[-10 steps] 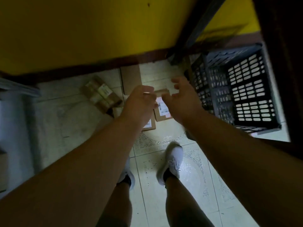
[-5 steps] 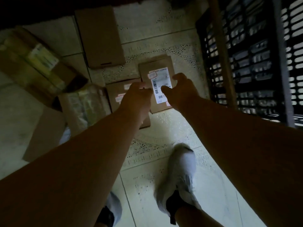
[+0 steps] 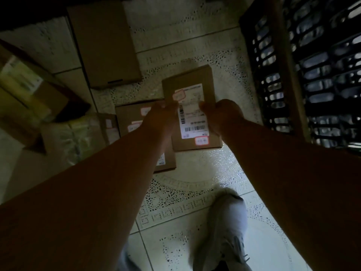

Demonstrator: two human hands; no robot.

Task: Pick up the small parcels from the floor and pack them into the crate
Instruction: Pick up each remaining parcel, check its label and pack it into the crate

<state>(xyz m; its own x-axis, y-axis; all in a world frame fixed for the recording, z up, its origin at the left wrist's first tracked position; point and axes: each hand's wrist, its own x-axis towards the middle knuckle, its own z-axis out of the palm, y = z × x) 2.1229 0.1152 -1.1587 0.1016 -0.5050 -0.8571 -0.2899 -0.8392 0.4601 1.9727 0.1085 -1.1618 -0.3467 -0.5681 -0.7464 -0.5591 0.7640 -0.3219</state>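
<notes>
A small brown cardboard parcel [image 3: 190,83] with a white shipping label lies on the tiled floor in the middle of the view. My left hand [image 3: 159,119] grips its left edge and my right hand [image 3: 221,115] grips its right edge, thumbs on the label. A second labelled parcel [image 3: 130,118] lies just to its left, partly under my left arm. The black slatted plastic crate [image 3: 320,79] stands at the right, about a hand's width from the held parcel.
A larger plain cardboard box [image 3: 105,44] lies at the back. A taped box [image 3: 25,90] and a plastic-wrapped packet [image 3: 78,137] lie at the left. My white shoe [image 3: 226,229] stands on the patterned tiles [image 3: 195,182] below the parcels.
The view has dropped closer to the floor. Both hands have reached down and closed onto the sides of the labelled parcel, which they were only nearing before.
</notes>
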